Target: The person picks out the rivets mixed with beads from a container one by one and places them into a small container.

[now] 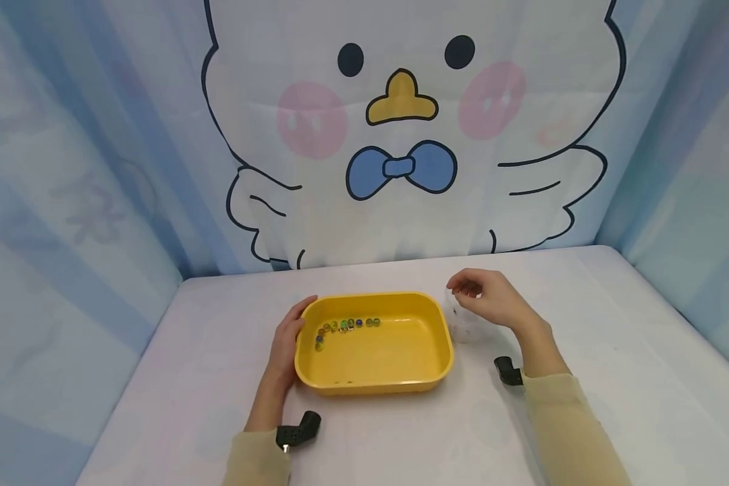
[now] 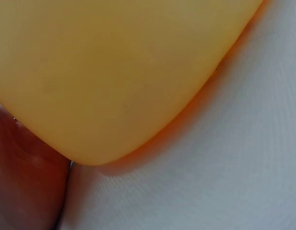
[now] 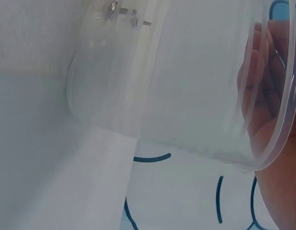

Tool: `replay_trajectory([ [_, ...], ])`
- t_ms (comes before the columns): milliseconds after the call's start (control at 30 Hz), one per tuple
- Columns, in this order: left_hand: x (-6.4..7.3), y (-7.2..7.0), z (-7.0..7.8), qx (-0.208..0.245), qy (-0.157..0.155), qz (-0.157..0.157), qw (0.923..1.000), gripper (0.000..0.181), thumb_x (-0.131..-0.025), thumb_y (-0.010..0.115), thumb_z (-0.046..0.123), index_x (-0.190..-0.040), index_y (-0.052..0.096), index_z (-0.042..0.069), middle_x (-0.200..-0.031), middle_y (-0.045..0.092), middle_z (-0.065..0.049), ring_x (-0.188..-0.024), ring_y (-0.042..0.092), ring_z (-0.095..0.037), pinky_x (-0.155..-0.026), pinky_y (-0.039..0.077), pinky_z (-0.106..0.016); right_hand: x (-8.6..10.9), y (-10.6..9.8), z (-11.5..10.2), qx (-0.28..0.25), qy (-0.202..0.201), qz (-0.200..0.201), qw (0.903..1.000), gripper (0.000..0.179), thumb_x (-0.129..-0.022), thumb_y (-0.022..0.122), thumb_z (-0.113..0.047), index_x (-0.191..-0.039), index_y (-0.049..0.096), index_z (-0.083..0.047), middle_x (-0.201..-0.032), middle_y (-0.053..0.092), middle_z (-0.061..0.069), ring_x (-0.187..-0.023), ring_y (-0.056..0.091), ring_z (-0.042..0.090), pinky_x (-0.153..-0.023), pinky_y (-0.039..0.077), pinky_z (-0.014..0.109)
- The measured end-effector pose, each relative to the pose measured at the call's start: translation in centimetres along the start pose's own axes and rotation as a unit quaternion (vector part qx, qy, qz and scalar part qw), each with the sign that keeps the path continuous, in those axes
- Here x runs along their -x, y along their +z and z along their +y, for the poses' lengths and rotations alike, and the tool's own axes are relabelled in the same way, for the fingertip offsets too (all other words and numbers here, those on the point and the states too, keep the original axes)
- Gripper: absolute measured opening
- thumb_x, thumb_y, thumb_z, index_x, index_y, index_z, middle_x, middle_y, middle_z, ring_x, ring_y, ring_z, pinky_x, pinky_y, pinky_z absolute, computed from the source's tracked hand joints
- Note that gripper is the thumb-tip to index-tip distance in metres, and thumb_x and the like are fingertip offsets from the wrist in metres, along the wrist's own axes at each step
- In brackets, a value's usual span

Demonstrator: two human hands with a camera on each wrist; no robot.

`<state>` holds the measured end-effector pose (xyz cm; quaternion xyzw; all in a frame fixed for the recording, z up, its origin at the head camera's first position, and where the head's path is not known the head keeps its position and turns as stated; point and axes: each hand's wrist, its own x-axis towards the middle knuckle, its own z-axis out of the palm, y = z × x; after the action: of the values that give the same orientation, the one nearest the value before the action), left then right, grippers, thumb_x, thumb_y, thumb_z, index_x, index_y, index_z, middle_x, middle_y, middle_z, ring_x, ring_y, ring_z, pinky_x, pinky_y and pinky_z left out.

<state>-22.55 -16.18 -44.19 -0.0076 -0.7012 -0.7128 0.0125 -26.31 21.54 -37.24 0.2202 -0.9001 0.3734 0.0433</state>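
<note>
My left hand [image 1: 284, 344] grips the left side of a yellow plastic tray [image 1: 383, 388], with the thumb at its rim. Several coloured glass marbles [image 1: 343, 325] lie inside, in a bent row along the back and left walls. In the left wrist view the tray's underside [image 2: 114, 81] takes up much of the frame. By the tray's right end stands a clear plastic jar [image 3: 195, 91]. My right hand [image 1: 489, 297] is at the jar's mouth, fingers curled; I cannot tell whether they hold anything. Through the jar's wall the right wrist view shows fingers [image 3: 255, 72] near the rim.
Tray and jar stand on a white-covered table [image 1: 389, 445]. A curtain [image 1: 401, 223] printed with a cartoon bird hangs along the back edge, and pale blue drapes [image 1: 67, 270] close off the sides. Small shiny specks [image 3: 114, 8] show near the jar's bottom.
</note>
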Motion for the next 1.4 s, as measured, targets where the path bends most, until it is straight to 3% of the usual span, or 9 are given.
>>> replay_trajectory([
  [700,0.0,0.1,-0.2,-0.001,0.001,0.002,1.0000,0.051,-0.101,0.031,0.013,-0.149,0.048,0.014,-0.155,0.043,-0.003,-0.143,0.036,-0.021,-0.119,0.025,-0.043,-0.4,-0.1,-1.1,-0.003,-0.017,0.031,0.9994,0.017,-0.091,0.065,0.002,-0.106,0.070,-0.004,-0.097,0.068,0.007,-0.084,0.056,0.022,-0.075,0.051,0.029],
  [867,0.1,-0.1,-0.2,0.000,0.003,0.001,1.0000,0.052,-0.101,0.030,0.011,-0.150,0.047,0.012,-0.155,0.042,-0.005,-0.143,0.035,-0.023,-0.119,0.024,-0.044,-1.0,0.8,-1.7,-0.008,-0.027,0.024,0.9993,0.018,-0.091,0.065,0.002,-0.106,0.070,-0.004,-0.098,0.068,0.009,-0.085,0.057,0.021,-0.076,0.052,0.029],
  [1100,0.0,-0.4,0.0,0.002,0.003,0.002,1.0000,0.051,-0.101,0.030,0.012,-0.149,0.048,0.013,-0.155,0.043,-0.004,-0.144,0.035,-0.022,-0.119,0.024,-0.043,-2.4,1.3,-3.5,-0.024,-0.053,0.013,0.9982,0.020,-0.090,0.066,0.003,-0.109,0.069,-0.004,-0.103,0.068,0.009,-0.089,0.059,0.022,-0.082,0.055,0.043],
  [1400,-0.2,-0.2,-0.1,0.007,0.004,-0.002,1.0000,0.051,-0.101,0.031,0.012,-0.150,0.047,0.011,-0.154,0.044,-0.004,-0.143,0.036,-0.023,-0.119,0.024,-0.044,-4.0,1.5,-5.7,-0.018,-0.079,-0.017,0.9966,0.020,-0.090,0.067,0.000,-0.110,0.069,-0.004,-0.105,0.068,0.006,-0.091,0.059,0.020,-0.084,0.055,0.038],
])
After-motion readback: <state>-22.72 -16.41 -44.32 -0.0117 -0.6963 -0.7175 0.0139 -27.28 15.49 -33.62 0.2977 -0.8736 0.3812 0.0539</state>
